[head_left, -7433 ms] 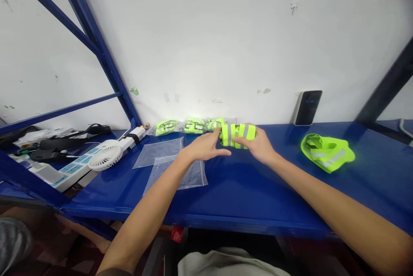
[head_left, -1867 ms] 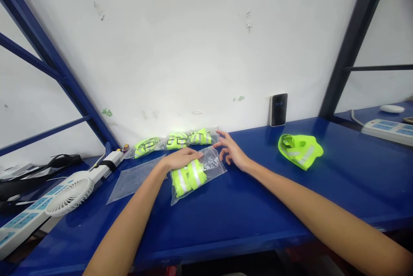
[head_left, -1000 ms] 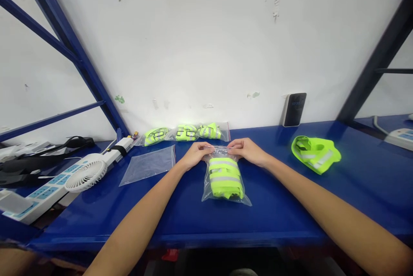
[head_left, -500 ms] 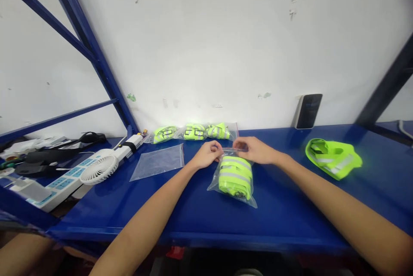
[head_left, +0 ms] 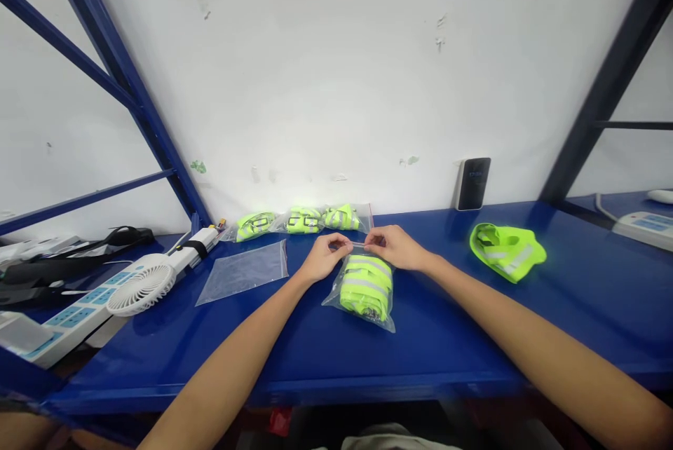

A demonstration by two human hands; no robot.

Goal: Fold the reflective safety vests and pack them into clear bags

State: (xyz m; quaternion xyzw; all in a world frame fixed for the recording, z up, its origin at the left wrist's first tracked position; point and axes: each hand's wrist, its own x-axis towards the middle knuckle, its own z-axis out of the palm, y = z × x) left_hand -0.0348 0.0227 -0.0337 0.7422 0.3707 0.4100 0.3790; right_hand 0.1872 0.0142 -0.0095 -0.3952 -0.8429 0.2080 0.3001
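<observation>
we have both hands on the top edge of a clear bag (head_left: 336, 299) that lies on the blue worktop (head_left: 431, 345) right in front of us. our left hand (head_left: 326, 258) pinches the left end of the bag's mouth between thumb and fingertips. our right hand (head_left: 397, 248) pinches the right end the same way, the other fingers curled in. inside the bag we see a folded yellow-green vest (head_left: 364, 283) with grey reflective bands. just to its left an empty bag (head_left: 242, 271) lies flat on the worktop, and further left a white fan (head_left: 141, 287) lies against a power strip (head_left: 63, 310). a row of packed bags (head_left: 302, 220) sits by the wall. well to the right lies a loose vest (head_left: 505, 250), and beyond it a dark device (head_left: 472, 183) leans on the wall.
</observation>
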